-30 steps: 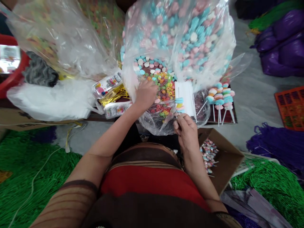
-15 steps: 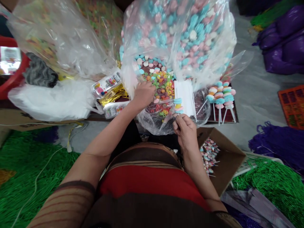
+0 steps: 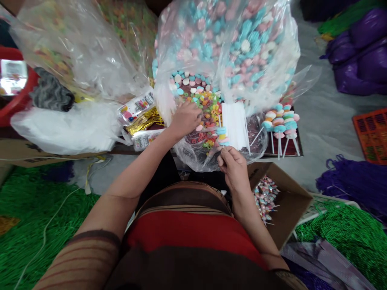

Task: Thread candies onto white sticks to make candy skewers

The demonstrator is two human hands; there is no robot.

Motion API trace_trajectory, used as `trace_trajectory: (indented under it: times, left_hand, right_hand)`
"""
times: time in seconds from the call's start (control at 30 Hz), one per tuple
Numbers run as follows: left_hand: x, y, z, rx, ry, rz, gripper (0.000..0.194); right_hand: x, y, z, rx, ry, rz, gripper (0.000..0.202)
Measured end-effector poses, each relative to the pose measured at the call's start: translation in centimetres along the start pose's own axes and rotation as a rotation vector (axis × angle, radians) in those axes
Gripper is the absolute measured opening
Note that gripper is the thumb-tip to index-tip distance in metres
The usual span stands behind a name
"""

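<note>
Fingers of the left hand (image 3: pixel 185 117) curl at the edge of the loose candy rings (image 3: pixel 208 101); their tips are hard to make out, so whether this grip is open or closed, or holds a ring, I cannot tell. The rings look small, light and slightly tacky. At the left hand's four o'clock, the marshmallow skewer (image 3: pixel 222 137) stands over crumpled clear film, its bare tip towards twelve. It is probably light, its pieces soft and easily dented, so the thin, stiffer stick below them is the place to pinch. The right hand (image 3: pixel 234 161) does so, grip closed just under the lowest piece; its fingers hide the stick's lower end. At its one o'clock lie white sticks (image 3: pixel 236 125), blurred into one mass. Farther right, filled skewers (image 3: pixel 279 129) overlap on the counter (image 3: pixel 298 150), hiding parts of one another.
</note>
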State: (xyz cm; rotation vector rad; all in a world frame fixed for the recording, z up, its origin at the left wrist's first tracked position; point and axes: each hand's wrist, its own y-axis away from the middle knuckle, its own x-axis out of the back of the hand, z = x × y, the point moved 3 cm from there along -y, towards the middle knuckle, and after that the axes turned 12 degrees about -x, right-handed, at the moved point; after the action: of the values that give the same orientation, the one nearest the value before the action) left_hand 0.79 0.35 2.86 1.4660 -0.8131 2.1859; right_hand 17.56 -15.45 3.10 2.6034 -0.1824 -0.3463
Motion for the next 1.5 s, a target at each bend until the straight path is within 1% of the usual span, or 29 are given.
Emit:
trace_trajectory:
  times: [0.17,0.3,0.43,0.5,0.57,0.67,0.7,0.77,0.9,1.0,1.07,1.17,1.23,1.3,1.33,1.4,1.43,1.5]
  left_hand:
    - [-0.6,0.3,0.5,0.066,0.022,0.0,0.022]
    - [-0.7,-0.4,-0.3,0.076,0.089,0.04,0.02]
    - [-0.1,-0.7,-0.9,0.104,0.22,0.104,0.016]
    - [0.5,-0.4,-0.5,0.145,0.398,0.163,0.013]
    - [0.9,0.2,0.2,0.204,0.682,0.228,0.012]
    - [1.0,1.1,1.9,0.296,1.121,0.283,0.021]
    - [0.9,1.3,2.4,0.319,1.221,0.291,0.025]
    - [0.6,1.5,3.2,0.36,1.33,0.311,0.029]
    - [-0.2,1.4,3.5,0.422,1.315,0.333,0.025]
    - [-0.2,1.4,3.6,0.398,1.252,0.341,0.021]
    - [0.3,1.5,3.8,0.346,1.163,0.353,0.018]
    - [1.7,2.0,4.3,0.23,0.878,0.348,0.016]
    - [2.5,2.2,4.8,0.127,0.663,0.312,0.017]
    - [2.8,2.4,5.5,0.015,0.548,0.256,0.019]
    - [2.8,2.4,5.9,-0.035,0.546,0.226,0.02]
    - [2.8,2.4,6.6,-0.096,0.633,0.179,0.023]
    - [2.9,2.3,6.7,-0.098,0.699,0.175,0.023]
    - [3.1,2.1,6.2,-0.038,0.794,0.212,0.024]
  right_hand:
    - [-0.6,0.0,-0.2,-0.002,0.025,-0.029,0.034]
    - [-0.3,0.1,-0.2,0.012,0.011,-0.007,0.035]
    - [0.1,0.2,0.0,0.008,0.002,-0.002,0.035]
    - [0.1,0.2,0.0,-0.001,0.001,-0.002,0.036]
    - [-0.2,0.1,0.0,-0.009,0.007,-0.011,0.036]
    - [-0.6,0.0,-0.2,-0.003,0.024,-0.039,0.034]
    - [-0.8,0.0,-0.3,0.002,0.032,-0.046,0.033]
    - [-0.8,0.0,-0.4,0.015,0.051,-0.049,0.032]
    - [-0.6,-0.1,-0.1,0.018,0.078,-0.039,0.03]
    - [-0.4,-0.2,0.2,0.018,0.081,-0.042,0.032]
    - [-0.4,-0.3,0.4,0.006,0.078,-0.048,0.033]
    - [-0.5,-0.3,0.5,-0.039,0.065,-0.066,0.034]
    - [-0.7,-0.2,0.4,-0.059,0.055,-0.081,0.034]
    - [-0.7,-0.2,0.2,-0.058,0.046,-0.092,0.033]
    - [-0.7,-0.2,0.2,-0.052,0.037,-0.093,0.034]
    - [-0.6,-0.3,0.2,-0.036,0.001,-0.085,0.035]
    - [-0.5,-0.3,0.2,-0.026,-0.024,-0.079,0.035]
    - [-0.2,-0.4,0.1,-0.011,-0.073,-0.07,0.036]
